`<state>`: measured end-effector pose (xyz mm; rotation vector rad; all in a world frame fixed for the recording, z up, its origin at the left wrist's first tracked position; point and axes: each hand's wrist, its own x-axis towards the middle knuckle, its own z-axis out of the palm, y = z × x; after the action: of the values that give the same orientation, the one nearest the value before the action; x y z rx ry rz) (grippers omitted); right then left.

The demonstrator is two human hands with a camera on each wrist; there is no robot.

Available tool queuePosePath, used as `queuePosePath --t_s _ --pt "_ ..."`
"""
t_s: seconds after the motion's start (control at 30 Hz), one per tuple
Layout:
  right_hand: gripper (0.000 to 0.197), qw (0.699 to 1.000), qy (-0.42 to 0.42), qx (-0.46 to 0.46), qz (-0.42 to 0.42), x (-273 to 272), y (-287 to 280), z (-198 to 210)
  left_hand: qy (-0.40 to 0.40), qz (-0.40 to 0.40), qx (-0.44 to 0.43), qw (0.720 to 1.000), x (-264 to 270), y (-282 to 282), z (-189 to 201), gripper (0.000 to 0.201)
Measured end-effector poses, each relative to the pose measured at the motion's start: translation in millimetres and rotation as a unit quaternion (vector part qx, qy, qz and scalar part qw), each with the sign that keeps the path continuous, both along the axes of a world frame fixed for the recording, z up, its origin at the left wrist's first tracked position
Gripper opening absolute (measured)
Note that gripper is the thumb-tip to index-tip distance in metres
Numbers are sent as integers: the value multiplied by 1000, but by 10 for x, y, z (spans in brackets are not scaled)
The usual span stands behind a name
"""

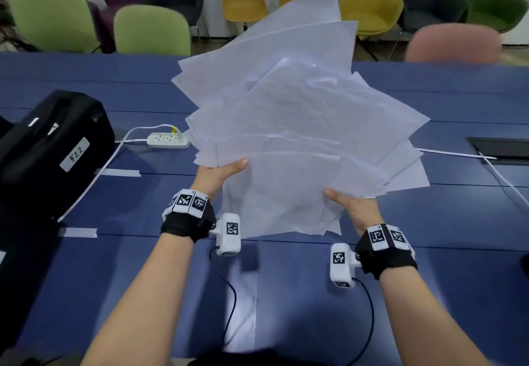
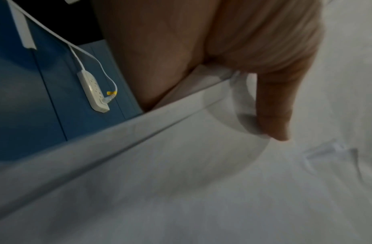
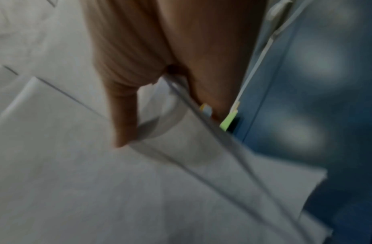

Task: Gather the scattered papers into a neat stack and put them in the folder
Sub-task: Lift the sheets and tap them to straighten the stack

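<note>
The blue table [image 1: 143, 265] spreads beneath both sets of fingers. Above it, a fanned, uneven bundle of white papers [image 1: 300, 136] is raised clear of the surface, spreading up and away from the fingertips. The left hand [image 1: 213, 175] pinches its near-left edge, thumb on top; the right hand [image 1: 357, 211] pinches the near-right edge likewise. A white power strip [image 1: 168, 140] lies beyond the left fingers.

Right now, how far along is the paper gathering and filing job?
Done: the sheets look gathered off the blue table into one bundle. In hand: the left hand and right hand pinch the white papers by their near edges, lifted and fanned out crookedly. Left: squaring the papers into a neat stack and putting them in the folder, which no view clearly shows.
</note>
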<state>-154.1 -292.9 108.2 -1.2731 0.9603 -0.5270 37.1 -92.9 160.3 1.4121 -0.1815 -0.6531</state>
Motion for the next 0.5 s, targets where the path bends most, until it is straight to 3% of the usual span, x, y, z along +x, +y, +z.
queuePosePath --t_s 0.1,0.17,0.33,0.4,0.5 --pt "50 999 22 -13 42 -18 29 68 29 19 38 999 0 7 -23 63" --pt "49 1000 16 -14 -3 39 31 125 13 13 67 998 -11 -24 -1 59" --pt "46 995 -60 -46 -71 127 54 411 -2 26 102 994 -17 -12 151 98" --pt "43 996 -55 -48 -56 89 40 503 -16 29 128 991 -7 25 178 80" --pt "36 999 40 -21 8 -18 -3 459 -45 5 133 990 -101 71 280 57"
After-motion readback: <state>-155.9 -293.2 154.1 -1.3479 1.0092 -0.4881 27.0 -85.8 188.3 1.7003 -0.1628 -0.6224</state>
